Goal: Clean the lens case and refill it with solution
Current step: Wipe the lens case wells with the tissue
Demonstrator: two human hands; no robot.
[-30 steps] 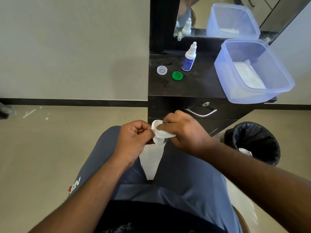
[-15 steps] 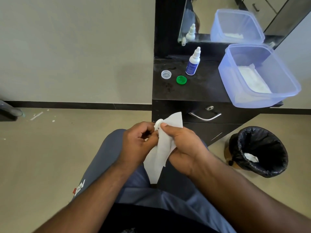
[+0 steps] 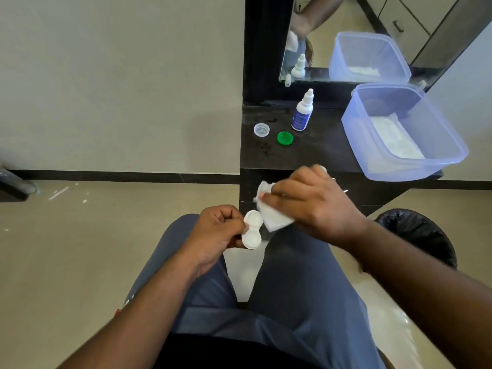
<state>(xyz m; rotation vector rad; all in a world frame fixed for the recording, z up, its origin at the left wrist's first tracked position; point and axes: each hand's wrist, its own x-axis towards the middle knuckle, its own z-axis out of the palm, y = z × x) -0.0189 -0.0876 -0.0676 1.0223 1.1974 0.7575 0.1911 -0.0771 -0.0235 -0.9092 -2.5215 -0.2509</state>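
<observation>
**Lens case held over lap, tissue just off it**

White lens case (image 3: 252, 230), both wells uncapped and facing up, sits above the gap between the knees, held at its left edge. Left hand (image 3: 215, 233) curled, fingers pinching the case rim (thumb contact hidden behind the knuckles). Right hand (image 3: 310, 198) closed on a crumpled white tissue (image 3: 271, 218), whose lower corner is just beside the upper well; can't tell if it touches. On the dark dresser top (image 3: 319, 151): clear cap (image 3: 261, 129) and green cap (image 3: 285, 137) side by side, apart from the case, solution bottle (image 3: 302, 111) upright just behind the green cap, nozzle cap on. Translucent blue tub (image 3: 415, 166) at right overhangs the dresser edge, white tissues inside. Mirror (image 3: 332, 17) behind reflects bottle and tub. Black-lined bin (image 3: 423, 235) on the floor right of the knee.
</observation>
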